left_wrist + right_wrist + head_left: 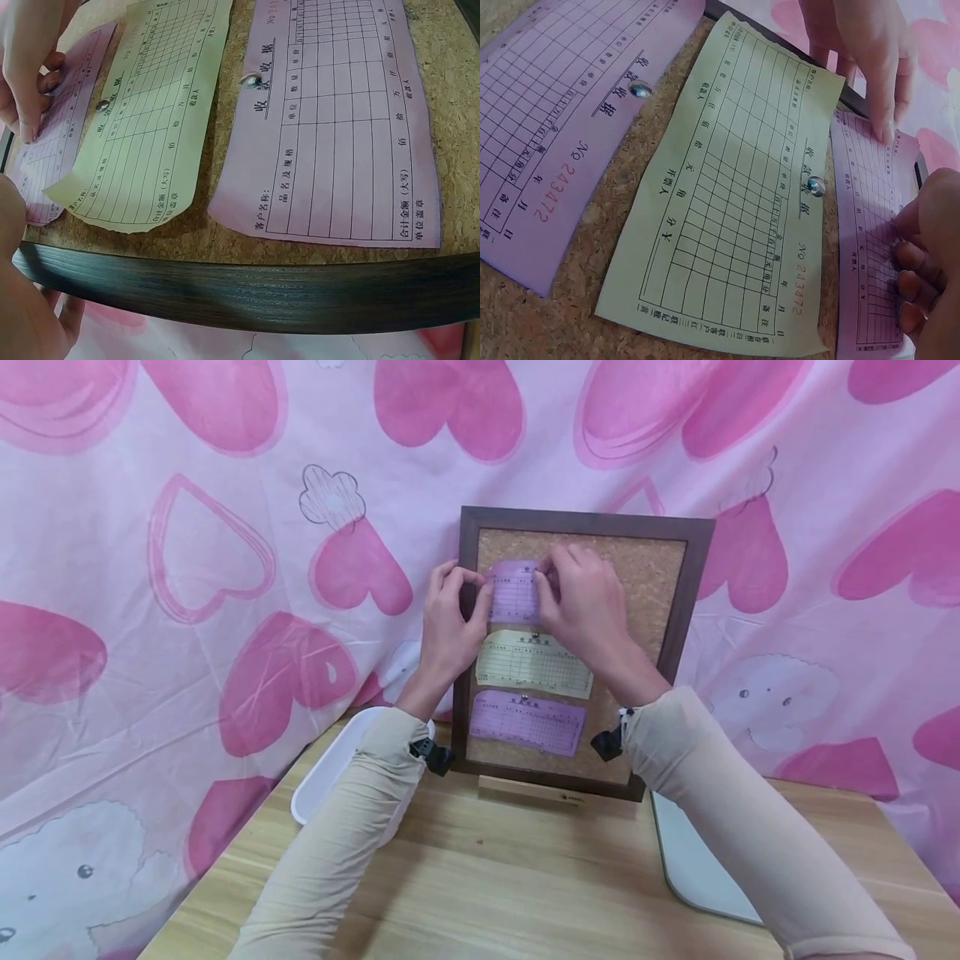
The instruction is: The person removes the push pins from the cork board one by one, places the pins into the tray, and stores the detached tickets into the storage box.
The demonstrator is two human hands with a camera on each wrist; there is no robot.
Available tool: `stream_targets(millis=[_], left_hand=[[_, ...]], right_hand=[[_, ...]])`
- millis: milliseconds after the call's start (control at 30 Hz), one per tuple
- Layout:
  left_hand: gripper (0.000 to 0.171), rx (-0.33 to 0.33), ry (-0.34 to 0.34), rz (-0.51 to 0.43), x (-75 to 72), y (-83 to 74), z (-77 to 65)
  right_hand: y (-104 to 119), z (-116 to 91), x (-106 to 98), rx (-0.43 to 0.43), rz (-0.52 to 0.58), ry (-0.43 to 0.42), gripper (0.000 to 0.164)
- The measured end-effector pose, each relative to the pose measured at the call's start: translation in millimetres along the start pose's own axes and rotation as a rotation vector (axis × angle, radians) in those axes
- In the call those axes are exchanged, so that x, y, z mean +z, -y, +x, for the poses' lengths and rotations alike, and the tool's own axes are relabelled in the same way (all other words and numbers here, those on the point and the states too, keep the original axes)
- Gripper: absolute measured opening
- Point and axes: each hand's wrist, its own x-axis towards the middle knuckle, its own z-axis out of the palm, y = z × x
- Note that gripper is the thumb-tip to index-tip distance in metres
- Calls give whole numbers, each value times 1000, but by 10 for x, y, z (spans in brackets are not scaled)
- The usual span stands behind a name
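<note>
A framed corkboard [645, 602] stands on the table, leaning near the cloth. On it are a top purple receipt slip [513, 597], a green slip [510, 662] and a lower purple slip [517, 722]. My left hand [450, 631] holds the top slip's left end with thumb and finger, beside the frame's edge. At that slip's upper edge, my right hand [588, 602] has curled fingertips and thumb against the paper. I cannot tell whether a pin sits between them. Round shiny pushpins show on the green slip [816, 186] and the lower purple slip [639, 89].
A white tray [322, 777] lies at the left, partly behind my left sleeve. A pale flat board [697, 860] lies at the right under my right forearm. The corkboard rests above a wooden base [525, 791]. Pink heart-patterned cloth [285, 685] hangs behind the table.
</note>
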Motion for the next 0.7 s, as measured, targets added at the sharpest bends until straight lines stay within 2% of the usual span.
stream_targets(millis=[233,467,700], left_hand=[[22,-29,4,-1,0,5,-8],[21,-14,-13,-15,-15,29,-14],[19,-37,-42,-57,-50,32,-44]], right_hand=[[-39,-32,-32,-19,81,-19,15],[-104,-108,-73,-3,127,-6,17],[-227,-249,-163,-34,180,-77,15]])
